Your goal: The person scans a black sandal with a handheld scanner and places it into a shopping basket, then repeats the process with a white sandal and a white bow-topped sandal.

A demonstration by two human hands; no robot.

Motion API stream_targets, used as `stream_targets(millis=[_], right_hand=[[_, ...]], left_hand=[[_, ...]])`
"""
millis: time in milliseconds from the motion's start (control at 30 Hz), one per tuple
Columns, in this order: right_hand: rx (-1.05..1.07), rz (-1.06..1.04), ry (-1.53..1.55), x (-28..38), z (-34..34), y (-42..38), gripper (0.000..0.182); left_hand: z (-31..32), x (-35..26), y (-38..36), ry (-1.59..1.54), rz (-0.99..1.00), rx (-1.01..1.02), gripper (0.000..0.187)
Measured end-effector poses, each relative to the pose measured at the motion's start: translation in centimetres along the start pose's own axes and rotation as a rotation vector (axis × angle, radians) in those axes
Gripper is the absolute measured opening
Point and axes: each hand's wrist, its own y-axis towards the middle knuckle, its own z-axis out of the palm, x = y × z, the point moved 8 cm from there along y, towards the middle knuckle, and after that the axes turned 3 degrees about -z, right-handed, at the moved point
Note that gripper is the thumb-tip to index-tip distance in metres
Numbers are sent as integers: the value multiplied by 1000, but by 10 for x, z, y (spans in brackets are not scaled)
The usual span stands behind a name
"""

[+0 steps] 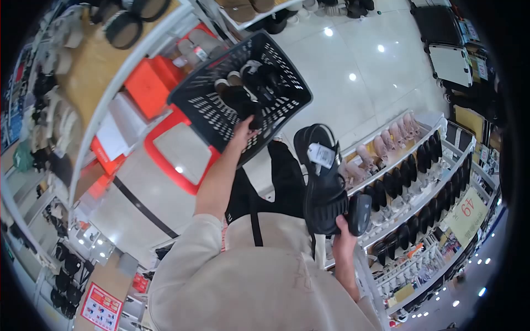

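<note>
My left hand (245,129) reaches into a dark grey plastic shopping basket (298,83). Its fingers close on the end of a black shoe (254,109) inside. Several other dark shoes (265,80) lie in the basket, some with pale insoles. My right hand (343,234) grips a pair of black sandals at the side of my body. One sandal (326,190) stands upright with straps and a white price tag (321,155); the other (360,215) is seen mostly end-on beside it.
The basket's red handle (157,160) hangs toward me. At right, a white tiered rack (419,207) holds rows of black and pink shoes below a "49" sign (467,215). Orange boxes (152,85) sit at left beside a curved shelf (94,60). White tiled floor (342,71) lies ahead.
</note>
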Motion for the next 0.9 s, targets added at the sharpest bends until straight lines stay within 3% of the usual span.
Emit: stream_targets(millis=[100, 200, 300, 367, 433, 500, 533, 567, 633, 667, 767, 833, 900], right_hand=[[138, -85, -203, 0, -5, 26, 58], [161, -69, -248, -8, -13, 45, 61], [153, -20, -259, -13, -18, 56, 65], [132, 4, -291, -16, -21, 62, 66], [120, 37, -330, -15, -27, 63, 66], [180, -2, -399, -7, -18, 68, 65], [192, 4, -395, -5, -15, 71, 65], [241, -24, -391, 0, -8, 73, 64], [301, -53, -379, 9, 3, 79, 63], [344, -83, -429, 13, 10, 82, 63], [402, -105, -508, 19, 21, 93, 62], [492, -205, -618, 29, 38, 98, 59], [495, -229, -612, 46, 52, 99, 56]], left_hand=[[-1, -6, 34, -20, 106, -8, 64], [-5, 5, 85, -136, 38, 133, 61], [18, -2, 83, -191, 56, 196, 57], [12, 0, 81, -62, 51, 14, 66], [7, 15, 86, 24, 8, -37, 73], [7, 9, 74, 569, 147, -95, 69], [14, 12, 65, 586, 152, -5, 64], [12, 12, 48, 489, 295, -138, 55], [-11, 34, 67, 688, 291, -175, 50], [-8, 34, 41, 510, 427, -296, 46], [68, -4, -90, 96, 284, 127, 45], [112, -35, -170, 2, 390, 515, 67], [116, -42, -203, -62, 158, 633, 78]])
